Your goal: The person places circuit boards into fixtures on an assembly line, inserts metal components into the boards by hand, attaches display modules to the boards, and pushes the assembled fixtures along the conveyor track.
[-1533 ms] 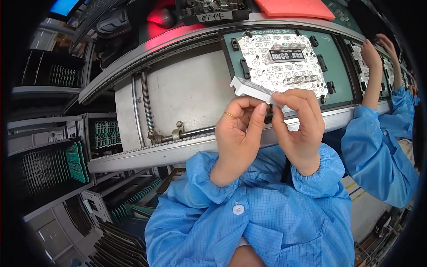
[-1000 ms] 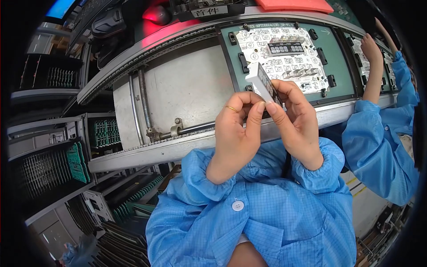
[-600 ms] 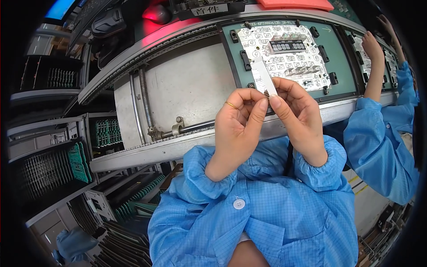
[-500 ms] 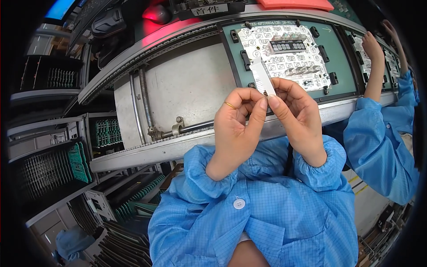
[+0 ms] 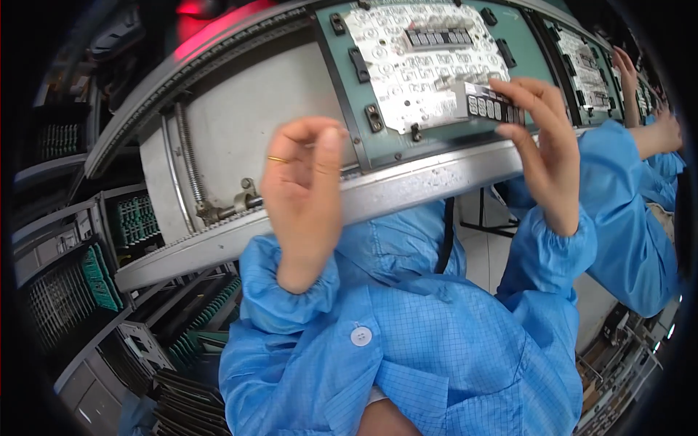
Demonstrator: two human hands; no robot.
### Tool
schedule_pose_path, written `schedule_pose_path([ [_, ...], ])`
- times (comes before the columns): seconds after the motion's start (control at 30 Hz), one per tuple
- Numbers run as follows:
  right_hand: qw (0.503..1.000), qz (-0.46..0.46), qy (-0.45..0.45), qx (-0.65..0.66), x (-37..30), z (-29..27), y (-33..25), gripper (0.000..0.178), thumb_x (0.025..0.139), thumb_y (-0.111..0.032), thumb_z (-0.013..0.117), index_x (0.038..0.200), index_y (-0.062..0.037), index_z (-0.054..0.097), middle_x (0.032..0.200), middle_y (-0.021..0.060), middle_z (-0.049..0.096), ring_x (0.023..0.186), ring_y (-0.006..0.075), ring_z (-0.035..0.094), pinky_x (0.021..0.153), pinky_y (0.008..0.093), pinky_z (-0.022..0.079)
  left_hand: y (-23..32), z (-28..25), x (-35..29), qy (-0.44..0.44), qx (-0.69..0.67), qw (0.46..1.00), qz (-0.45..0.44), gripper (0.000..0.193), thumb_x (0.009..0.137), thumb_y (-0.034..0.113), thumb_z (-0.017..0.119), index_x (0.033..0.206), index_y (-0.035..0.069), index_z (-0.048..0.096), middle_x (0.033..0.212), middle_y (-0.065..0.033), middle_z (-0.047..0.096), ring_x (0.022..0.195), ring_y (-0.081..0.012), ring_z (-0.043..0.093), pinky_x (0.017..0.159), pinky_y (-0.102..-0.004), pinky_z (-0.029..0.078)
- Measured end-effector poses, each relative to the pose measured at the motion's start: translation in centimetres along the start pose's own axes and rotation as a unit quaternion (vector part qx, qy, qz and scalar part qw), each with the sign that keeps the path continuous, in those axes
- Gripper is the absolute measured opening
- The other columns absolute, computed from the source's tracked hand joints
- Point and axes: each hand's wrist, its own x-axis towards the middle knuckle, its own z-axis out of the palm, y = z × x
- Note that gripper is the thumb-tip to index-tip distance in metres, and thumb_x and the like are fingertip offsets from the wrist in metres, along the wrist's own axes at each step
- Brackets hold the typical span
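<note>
My right hand (image 5: 542, 134) grips a black-faced digit display module (image 5: 491, 104) between thumb and fingertips. The module is tilted over the lower right part of a white circuit board (image 5: 396, 76), hiding that part; whether it touches the board I cannot tell. A similar digit display (image 5: 438, 38) sits higher on the board, with a row of small pale blocks below it. Black clips hold the board on a green carrier plate (image 5: 374, 156). My left hand (image 5: 304, 182), ringed and slightly blurred, is raised left of the carrier, fingers curled toward the thumb with nothing visible in them.
The metal conveyor rail (image 5: 436, 182) runs along my side of the line. Left of the carrier lie a bare metal plate (image 5: 254, 120) and a spring-like shaft (image 5: 189, 160). Racks of green boards (image 5: 102, 280) stand at far left. A co-worker's blue sleeve (image 5: 618, 189) is close on the right.
My hands have separated from their shared pinch on a white strip-like piece. The left moved left; the right moved right, turning the module's dark digit face into view. The whole view has shifted.
</note>
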Motion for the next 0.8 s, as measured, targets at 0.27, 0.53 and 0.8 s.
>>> schedule_pose_path([
  [0.27,0.991,-0.092,-0.055,-0.084,0.8,1.3,3.5,0.039,0.085,0.003,0.066,0.122,-0.0080,0.070,0.119,0.0097,0.065,0.112,0.0258,0.057,0.099,0.0352,0.041,-1.9,-1.7,0.4,0.018,0.038,0.999,0.026,0.021,0.097,0.004,0.061,0.117,-0.003,0.060,0.106,-0.0093,0.066,0.095,-0.0112,0.059,0.084,-0.0229,0.047],
  [0.53,0.992,0.000,-0.068,-0.108,1.0,2.0,1.9,0.035,0.081,0.002,0.068,0.116,-0.0022,0.069,0.109,0.0126,0.060,0.105,0.0295,0.053,0.094,0.0362,0.041,-2.0,-1.5,0.6,0.018,0.042,0.999,0.027,0.023,0.097,0.002,0.059,0.119,-0.005,0.060,0.107,-0.0127,0.068,0.096,-0.0135,0.061,0.085,-0.0251,0.048],
  [0.8,0.995,-0.014,-0.034,-0.095,0.2,2.4,2.9,0.033,0.081,0.002,0.069,0.115,-0.0026,0.070,0.108,0.0121,0.061,0.104,0.0287,0.053,0.094,0.0356,0.042,-2.5,-1.8,0.7,0.014,0.051,0.998,0.033,0.024,0.097,0.002,0.060,0.120,-0.006,0.060,0.107,-0.0146,0.068,0.098,-0.0155,0.063,0.086,-0.0258,0.049],
])
